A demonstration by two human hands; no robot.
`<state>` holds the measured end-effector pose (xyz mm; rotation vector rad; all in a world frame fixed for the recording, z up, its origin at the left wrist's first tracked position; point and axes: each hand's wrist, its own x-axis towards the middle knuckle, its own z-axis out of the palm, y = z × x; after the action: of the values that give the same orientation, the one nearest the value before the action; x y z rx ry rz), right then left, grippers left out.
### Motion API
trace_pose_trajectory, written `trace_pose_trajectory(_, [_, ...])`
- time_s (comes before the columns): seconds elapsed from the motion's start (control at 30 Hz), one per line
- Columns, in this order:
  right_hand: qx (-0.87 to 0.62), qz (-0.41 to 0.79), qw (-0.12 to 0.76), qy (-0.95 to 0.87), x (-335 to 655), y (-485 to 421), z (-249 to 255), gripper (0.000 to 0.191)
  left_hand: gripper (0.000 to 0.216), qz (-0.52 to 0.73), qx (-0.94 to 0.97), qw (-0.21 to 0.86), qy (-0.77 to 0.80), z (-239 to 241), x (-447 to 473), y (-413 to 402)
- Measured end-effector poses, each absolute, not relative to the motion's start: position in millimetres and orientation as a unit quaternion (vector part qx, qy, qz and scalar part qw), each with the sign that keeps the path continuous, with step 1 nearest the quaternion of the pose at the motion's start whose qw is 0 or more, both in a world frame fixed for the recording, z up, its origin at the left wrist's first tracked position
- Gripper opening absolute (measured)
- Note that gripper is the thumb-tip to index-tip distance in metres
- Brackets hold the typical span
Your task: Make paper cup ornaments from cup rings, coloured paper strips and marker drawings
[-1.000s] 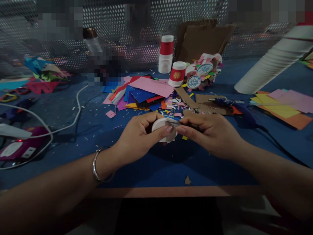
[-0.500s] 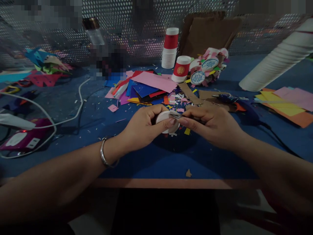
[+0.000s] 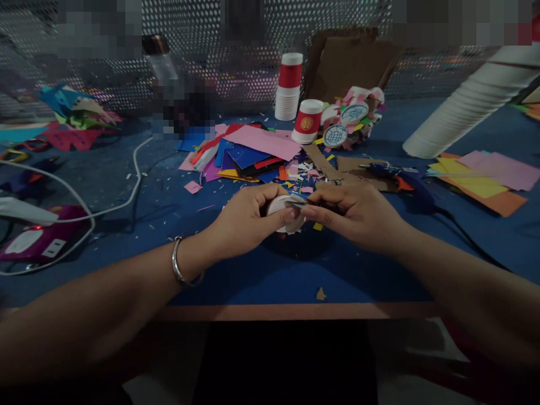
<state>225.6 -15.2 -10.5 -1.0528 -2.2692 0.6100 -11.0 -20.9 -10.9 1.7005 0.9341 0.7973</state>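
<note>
My left hand (image 3: 251, 219) is closed around a white paper cup (image 3: 291, 224), its round end facing up toward me. The thumb presses on the near side of the cup. Between the thumb and fingers of my right hand (image 3: 360, 214) is a thin metal blade (image 3: 296, 204), which lies against the cup's round end. Its handle is hidden in my grip, so I cannot tell whether it belongs to a cutter or scissors. Both hands are just above the blue table (image 3: 253, 281), side by side.
Coloured paper sheets (image 3: 261, 143) and scraps lie beyond my hands. Behind them stand a red and white cup (image 3: 307, 122) and a cup stack (image 3: 289, 87). A glue gun (image 3: 415, 188) lies right, near a long leaning cup stack (image 3: 455, 107). A purple power strip (image 3: 63, 236) sits left.
The blade has shifted slightly to the left across the cup's end, my right hand moving with it. My left hand keeps its hold. The whole view has shifted slightly.
</note>
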Motion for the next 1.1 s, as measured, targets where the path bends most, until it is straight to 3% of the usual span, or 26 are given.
trace_pose_trajectory(0.67, [-0.374, 0.207, 0.273, -0.862, 226.6, -16.7, -9.1, 0.051, 0.043, 0.298, 0.673, 0.551, 0.394, -10.5, -10.1, -22.7])
trace_pose_trajectory(1.1, [-0.369, 0.188, 0.275, -0.868, 230.6, -16.8, -10.6, 0.047, 0.031, 0.291, 0.671, 0.562, 0.387, -10.4, -5.8, -24.0])
